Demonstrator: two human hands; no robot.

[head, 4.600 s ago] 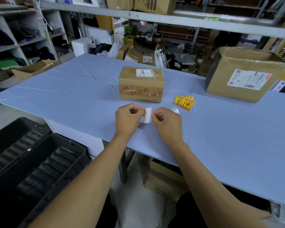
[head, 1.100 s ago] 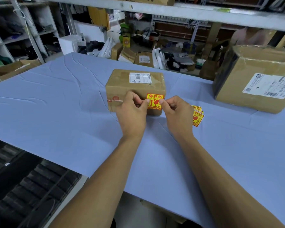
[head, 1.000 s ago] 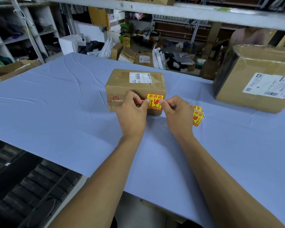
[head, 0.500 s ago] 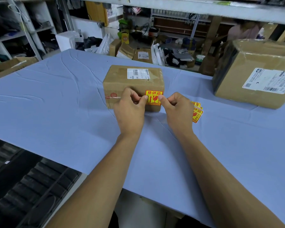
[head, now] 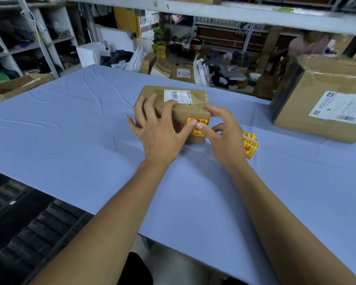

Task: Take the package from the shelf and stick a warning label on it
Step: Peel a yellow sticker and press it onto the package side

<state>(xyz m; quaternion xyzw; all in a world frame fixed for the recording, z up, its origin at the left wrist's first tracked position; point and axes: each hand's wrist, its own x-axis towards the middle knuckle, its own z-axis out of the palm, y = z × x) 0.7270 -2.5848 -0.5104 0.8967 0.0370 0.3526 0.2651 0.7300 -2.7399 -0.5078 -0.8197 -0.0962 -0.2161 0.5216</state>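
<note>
Package (head: 190, 112) sits mid-worktop (head: 70, 140), yellow warning label (head: 197, 125) on its near face. Left hand (head: 158, 136) spread over the top and left side, thumb on the label. Right hand (head: 224, 138) open, fingers loosely curled, thumb pressing the label, forefinger at the right top edge. Spare labels (head: 250, 146) just right of the hand. Larger box (head: 321, 103) far right.
</note>
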